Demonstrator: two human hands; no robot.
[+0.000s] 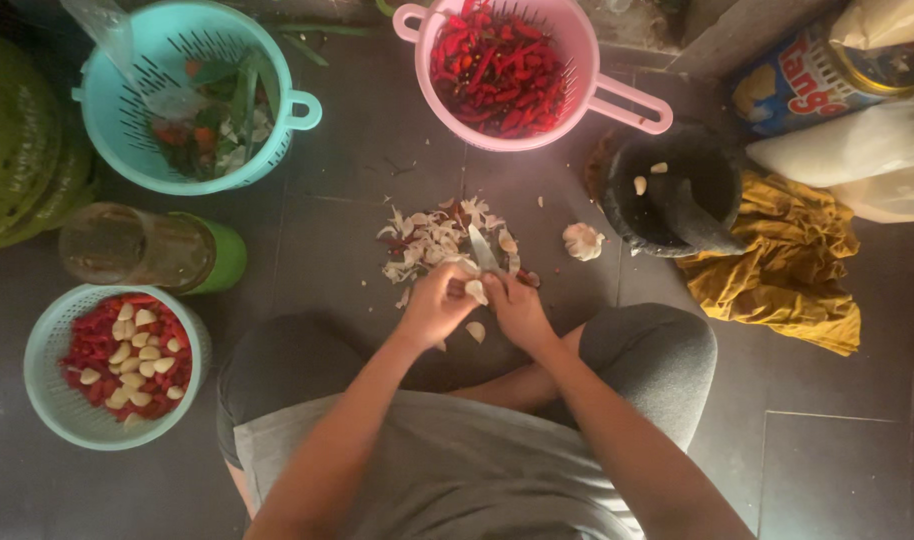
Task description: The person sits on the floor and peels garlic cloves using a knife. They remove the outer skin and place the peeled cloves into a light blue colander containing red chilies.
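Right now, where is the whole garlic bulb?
In the head view the garlic bulb lies on the dark floor right of centre, just left of the stone mortar and right of the pile of garlic skins.

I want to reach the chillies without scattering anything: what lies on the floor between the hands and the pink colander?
In the head view, a heap of garlic skins lies between the hands and the pink colander; beyond it the dark floor is nearly bare.

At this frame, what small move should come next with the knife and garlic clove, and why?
Probably draw the knife in the right hand to lift skin off the garlic clove pinched by the left hand: the blade sits at the clove, and peels lie just beyond.
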